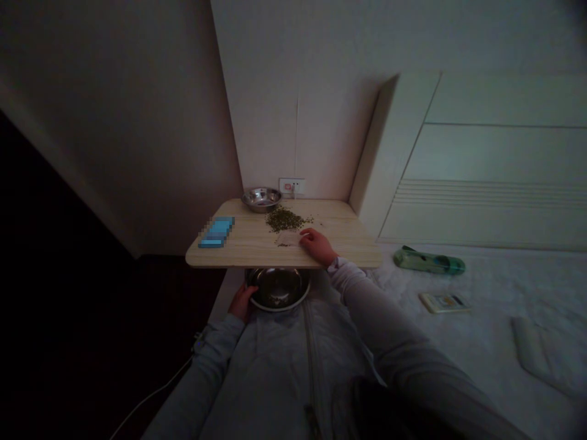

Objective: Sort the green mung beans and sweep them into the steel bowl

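A spread pile of small green beans (pixel 285 220) lies on the wooden tabletop (pixel 339 217). My right hand (pixel 318 245) rests over the near part of the table, fingers closed on the edge of a thin, pale, see-through sheet (pixel 288 238). A few beans show at that sheet's near edge. Below the table's front edge, a steel bowl (pixel 279 302) sits at my lap with some beans at its bottom. My left hand (pixel 243 302) grips its left rim. The far part of this bowl is hidden under the tabletop.
A smaller steel bowl (pixel 262 199) stands at the table's back left, and a blue-screened phone (pixel 217 232) lies at its left. Behind is a wall socket (pixel 292 186). On the bed to the right lie a green case (pixel 428 261) and a second phone (pixel 444 302).
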{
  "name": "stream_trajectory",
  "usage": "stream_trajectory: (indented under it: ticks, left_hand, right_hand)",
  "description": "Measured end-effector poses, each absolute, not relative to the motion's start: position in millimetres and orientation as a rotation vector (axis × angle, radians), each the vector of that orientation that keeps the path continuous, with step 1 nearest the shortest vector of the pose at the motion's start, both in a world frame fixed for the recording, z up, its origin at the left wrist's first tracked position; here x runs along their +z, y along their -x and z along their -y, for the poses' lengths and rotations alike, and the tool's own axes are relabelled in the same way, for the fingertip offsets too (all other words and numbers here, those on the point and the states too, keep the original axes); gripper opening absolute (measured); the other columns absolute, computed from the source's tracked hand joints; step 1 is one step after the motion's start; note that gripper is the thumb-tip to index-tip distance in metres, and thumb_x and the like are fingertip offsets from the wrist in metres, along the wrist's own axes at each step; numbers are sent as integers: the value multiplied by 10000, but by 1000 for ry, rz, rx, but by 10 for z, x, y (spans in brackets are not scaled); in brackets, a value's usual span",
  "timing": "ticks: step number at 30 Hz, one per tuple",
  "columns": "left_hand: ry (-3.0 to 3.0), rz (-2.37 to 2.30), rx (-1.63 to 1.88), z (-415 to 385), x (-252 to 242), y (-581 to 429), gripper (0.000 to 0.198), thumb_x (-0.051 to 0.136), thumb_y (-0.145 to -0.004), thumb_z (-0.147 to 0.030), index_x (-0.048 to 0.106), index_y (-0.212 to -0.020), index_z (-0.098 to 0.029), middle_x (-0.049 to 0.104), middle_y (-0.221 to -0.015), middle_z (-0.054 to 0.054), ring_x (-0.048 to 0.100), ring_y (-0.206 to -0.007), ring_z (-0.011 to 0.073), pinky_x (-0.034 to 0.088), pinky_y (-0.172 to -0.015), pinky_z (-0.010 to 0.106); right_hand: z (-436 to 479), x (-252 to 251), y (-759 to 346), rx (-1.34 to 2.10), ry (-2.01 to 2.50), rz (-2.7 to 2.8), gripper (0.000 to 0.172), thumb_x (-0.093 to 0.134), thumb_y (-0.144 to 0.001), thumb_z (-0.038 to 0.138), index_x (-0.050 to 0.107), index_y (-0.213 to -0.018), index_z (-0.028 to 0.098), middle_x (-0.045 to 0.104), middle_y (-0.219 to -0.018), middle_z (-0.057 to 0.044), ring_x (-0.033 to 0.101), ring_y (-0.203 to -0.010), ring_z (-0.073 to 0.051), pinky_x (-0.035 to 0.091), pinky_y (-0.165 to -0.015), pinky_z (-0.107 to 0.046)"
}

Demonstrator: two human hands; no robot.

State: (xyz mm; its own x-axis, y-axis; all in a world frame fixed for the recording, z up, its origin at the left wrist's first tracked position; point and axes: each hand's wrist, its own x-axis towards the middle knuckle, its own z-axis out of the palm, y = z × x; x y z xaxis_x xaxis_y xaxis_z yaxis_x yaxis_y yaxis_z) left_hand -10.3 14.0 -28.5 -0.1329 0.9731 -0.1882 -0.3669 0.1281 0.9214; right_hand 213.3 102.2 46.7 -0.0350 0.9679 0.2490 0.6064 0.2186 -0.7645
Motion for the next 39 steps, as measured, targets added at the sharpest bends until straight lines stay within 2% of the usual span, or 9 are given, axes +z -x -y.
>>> stream_trajectory:
  ticks: [7,12,20,27,35,39]
  left_hand:
    - [-722,-1167,1311,-120,-191,67,202,572,-491,-149,613,-688,-157,635,-699,39,571,-792,217,440,-664,291]
    - [-660,-1156,1273,-119,-188,62,282,572,-500,-180,599,-780,-160,635,-710,32,578,-774,207,436,-662,296]
    - [-617,-1124,1266,-125,-173,51,246,578,-508,-163,579,-754,-153,635,-650,18,590,-722,196,440,-641,294]
    - [-692,-1182,1306,-109,-133,49,145,568,-501,-153,602,-641,-171,615,-602,24,580,-738,208,440,-652,297]
    - [-692,-1178,1301,-121,-165,63,140,559,-514,-164,596,-649,-171,615,-623,17,578,-721,196,438,-623,284]
    - [-712,-1184,1305,-100,-91,34,97,550,-505,-134,585,-583,-179,605,-586,18,570,-746,197,437,-663,287]
  right_hand:
    - [-993,479,-2126,636,1484,1722,239,452,-649,238,534,-870,199,593,-677,25,494,-590,-94,362,-582,-226]
    - [-989,488,-2131,626,1477,1727,231,452,-640,245,539,-849,197,588,-661,24,492,-596,-99,360,-593,-229]
    - [-994,474,-2131,655,1475,1709,220,442,-635,226,537,-830,194,586,-634,30,492,-579,-93,355,-578,-222]
    - [-1011,461,-2143,637,1477,1709,214,444,-628,224,540,-816,195,584,-636,28,497,-587,-97,354,-572,-224]
    - [-996,456,-2146,609,1496,1697,218,442,-623,238,550,-806,188,557,-608,27,475,-570,-96,347,-552,-217]
    - [-994,468,-2147,611,1494,1700,220,439,-622,222,552,-808,185,559,-608,26,476,-569,-96,347,-558,-218]
